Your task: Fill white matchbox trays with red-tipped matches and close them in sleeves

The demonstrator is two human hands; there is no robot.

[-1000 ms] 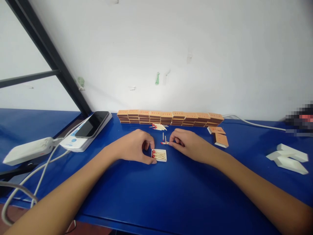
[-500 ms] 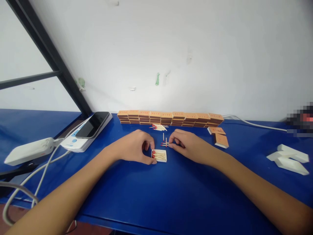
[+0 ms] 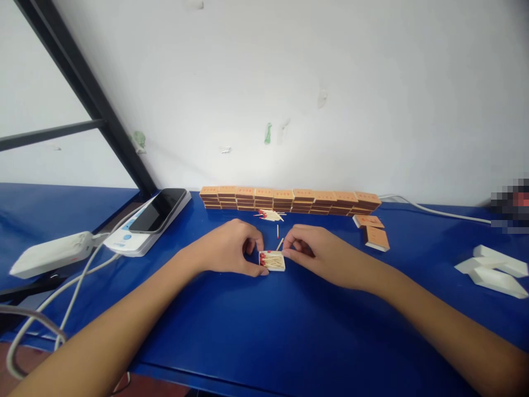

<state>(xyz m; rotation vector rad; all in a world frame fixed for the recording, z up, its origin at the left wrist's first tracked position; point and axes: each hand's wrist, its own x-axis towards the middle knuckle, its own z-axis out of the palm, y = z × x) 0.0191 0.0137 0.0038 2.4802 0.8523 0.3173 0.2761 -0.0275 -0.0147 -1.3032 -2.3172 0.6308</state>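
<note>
A small white matchbox tray [image 3: 282, 268] lies on the blue table, partly filled with red-headed matches [image 3: 273, 259]. The thumb and index finger of my left hand [image 3: 229, 247] grip its left end. Beside the tray's upper right corner, my right hand [image 3: 318, 251] is pinched around the tail ends of matches, whose red heads [image 3: 269, 252] show at the tray's far edge. One match [image 3: 280, 243] tilts up near those fingertips. Farther off lies a single loose match [image 3: 278, 231], with a heap of matches [image 3: 270, 215] behind it.
A long low wall of stacked matchboxes [image 3: 289, 201] runs along the back. Two more matchboxes [image 3: 376, 238] lie at its right end. White empty trays [image 3: 496, 270] are at far right. On the left are a phone [image 3: 159, 210], a white power strip [image 3: 134, 242], a white adapter [image 3: 53, 255] and cables.
My right hand has brought the pinched matches down and toward me, from beyond the tray to its upper right edge. My left hand still holds the tray.
</note>
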